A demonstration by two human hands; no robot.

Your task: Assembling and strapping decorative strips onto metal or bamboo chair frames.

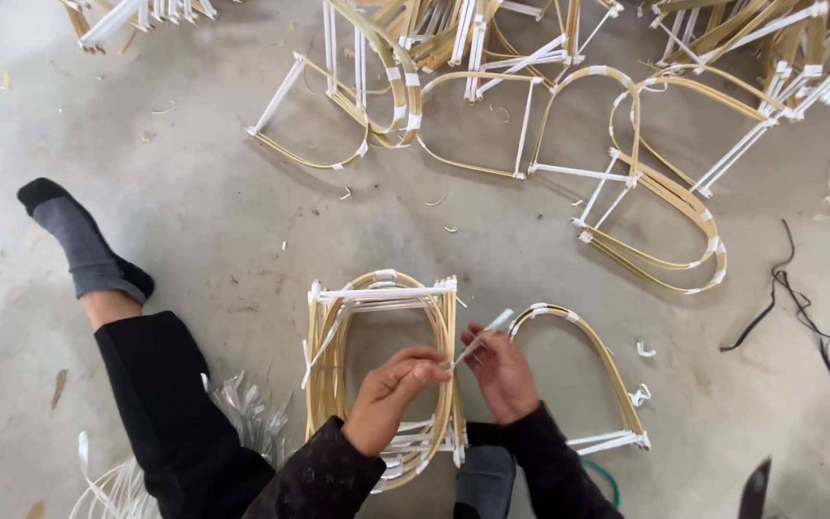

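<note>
A: Head view, looking down. Where's the strip vs. the fingers?

B: Thin white strip [480, 337] runs between both hands, slanting up to the right. Left hand [391, 392] pinches its lower end, right hand [501, 375] has the upper part, w/ the tip poking out past the fingers. Both hands sit just over the right edge of the stacked frames [381, 370].

A: Materials, shapes?

B: Frames are bent cane or bamboo, pale yellow, each a D-shaped loop closed by a straight white bar. White tape bands wrap the joints. Stack lies flat on a grey concrete floor [213, 221], rough and speckled w/ small offcuts. One single frame [588, 370] lies just right of the right hand. Lots more frames [549, 125] are spread across the top, well apart from the hands. A bundle of white strips [242, 413] lies beside the left leg in black trousers [170, 413]; grey sock [84, 245] on that foot. Black cord [799, 308] trails far right.

A: Fingers, how far open?

B: Left: curled tight, thumb and forefinger closed on the strip. Right: fingers bent in, closed around the strip too. Neither hand is spread.
</note>
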